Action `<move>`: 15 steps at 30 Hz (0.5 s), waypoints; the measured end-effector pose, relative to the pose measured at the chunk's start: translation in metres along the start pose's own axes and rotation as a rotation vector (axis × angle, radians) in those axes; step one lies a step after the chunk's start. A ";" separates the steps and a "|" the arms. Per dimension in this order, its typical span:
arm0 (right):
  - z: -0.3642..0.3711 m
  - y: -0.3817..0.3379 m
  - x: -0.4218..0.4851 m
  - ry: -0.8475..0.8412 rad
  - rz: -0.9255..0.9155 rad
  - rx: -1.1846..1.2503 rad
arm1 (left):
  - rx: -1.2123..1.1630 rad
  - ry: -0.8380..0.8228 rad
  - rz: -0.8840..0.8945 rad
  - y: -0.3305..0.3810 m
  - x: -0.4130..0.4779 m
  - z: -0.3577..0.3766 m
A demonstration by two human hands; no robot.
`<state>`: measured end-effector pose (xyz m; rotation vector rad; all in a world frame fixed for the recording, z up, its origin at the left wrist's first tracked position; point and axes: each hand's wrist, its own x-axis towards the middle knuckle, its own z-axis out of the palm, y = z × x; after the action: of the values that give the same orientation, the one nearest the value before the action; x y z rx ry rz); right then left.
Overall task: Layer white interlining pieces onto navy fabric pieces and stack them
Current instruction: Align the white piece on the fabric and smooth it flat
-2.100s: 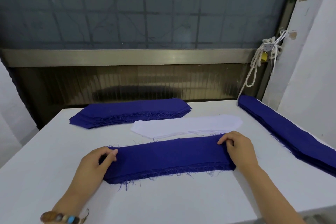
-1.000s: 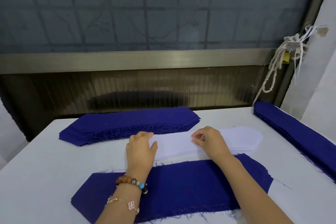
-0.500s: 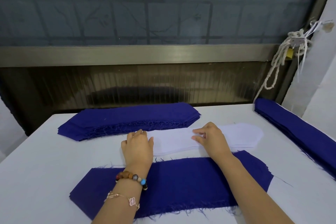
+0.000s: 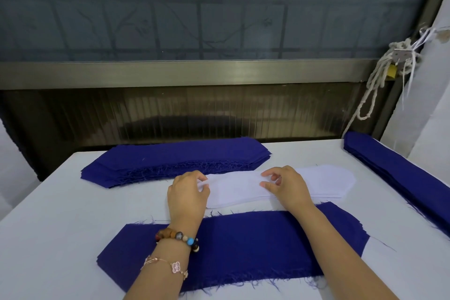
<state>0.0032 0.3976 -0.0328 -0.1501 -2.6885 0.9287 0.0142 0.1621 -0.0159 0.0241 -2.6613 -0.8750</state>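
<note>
Your left hand (image 4: 187, 196) sits at the left end of the white pile (image 4: 326, 182). Fingers are curled, thumb & fingertips pinching the end of the top white piece (image 4: 233, 187), which is raised a bit off the pile there. Your right hand (image 4: 288, 189) is near the pile's middle, thumb & forefinger pinching the same top piece, other fingers loosely bent above it.

The white pile lies flat across the table (image 4: 60, 214) w/ its pointed end to the right. It's just beyond the near navy piece (image 4: 243, 246) & just in front of the back navy stack (image 4: 175, 158).

The near navy piece lies flat right in front of you, long side left-right, frayed threads along its edges. Both forearms cross over it.

Back navy stack: many layers, edges fanned, near the table's far edge. Another navy stack (image 4: 394, 173) runs along the table's right side, well apart from the white pile.

Left wrist has a bead bracelet (image 4: 179, 238) & a thin chain bracelet (image 4: 170, 266) w/ a flower charm. Behind the table is a frosted window (image 4: 219, 7); a knotted rope (image 4: 375, 80) hangs at its right.
</note>
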 end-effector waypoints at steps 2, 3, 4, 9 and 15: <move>0.001 0.001 0.001 0.000 0.000 0.003 | -0.090 -0.012 -0.017 0.001 0.000 0.000; 0.001 0.001 0.001 0.000 0.001 -0.001 | -0.123 -0.022 -0.018 0.001 0.000 0.000; 0.001 0.000 0.001 -0.001 0.003 -0.008 | -0.150 -0.035 -0.011 0.001 0.000 0.000; 0.001 -0.001 0.000 -0.006 -0.014 -0.024 | -0.273 -0.070 0.029 0.001 0.000 0.000; 0.002 0.000 -0.002 -0.026 -0.090 -0.092 | -0.298 -0.075 0.082 -0.003 0.002 0.001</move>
<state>0.0047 0.3956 -0.0352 -0.0356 -2.7383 0.7862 0.0112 0.1604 -0.0176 -0.1915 -2.5497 -1.2565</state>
